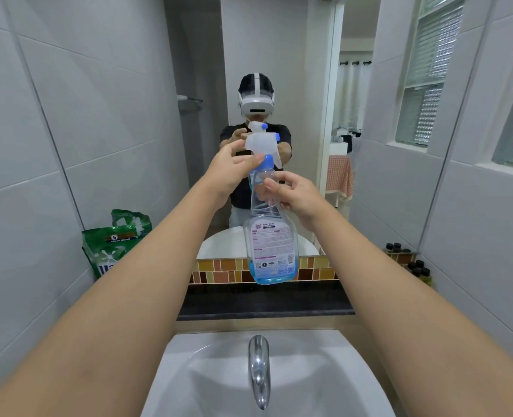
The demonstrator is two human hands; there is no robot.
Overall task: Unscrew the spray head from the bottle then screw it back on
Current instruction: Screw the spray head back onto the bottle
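Head view. At frame centre, held up in the air: clear bottle (269, 242) with a little blue liquid at the bottom, upright, leaning slightly. On its neck, white spray head (261, 142) with blue collar and nozzle. Left hand (228, 170) at the spray head, thumb and fingers curled around collar and body, gripping. Right hand (294, 192) pinching the bottle's neck just below. Bottom centre: white sink (219, 377) with chrome tap (259, 371). Left of centre, on the ledge: green bag (115, 242). Behind, mirror (279, 70) filling upper centre.
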